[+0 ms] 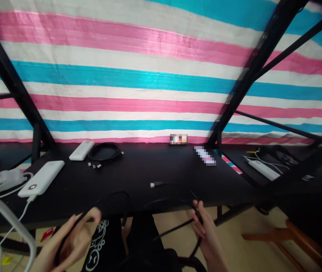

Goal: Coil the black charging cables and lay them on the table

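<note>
A long black cable (174, 228) loops in front of me at the near edge of the black desk (138, 170). My left hand (77, 236) is closed around one stretch of it, with the cable running over the palm and between thumb and fingers. On the other side, my right hand (205, 228) pinches another part between thumb and fingers, and loops hang below it. One cable end with a pale connector (153, 185) lies on the desk between the hands. Some of the cable is lost against my dark clothes.
A coiled black cable (104, 152) with several connectors lies at the back left, beside a white power bank (82, 150). Nearer is another white power bank (42, 178) with a white cord plugged in. Black metal struts (236, 85) slope up at both sides. A wooden stool (299, 238) stands lower right.
</note>
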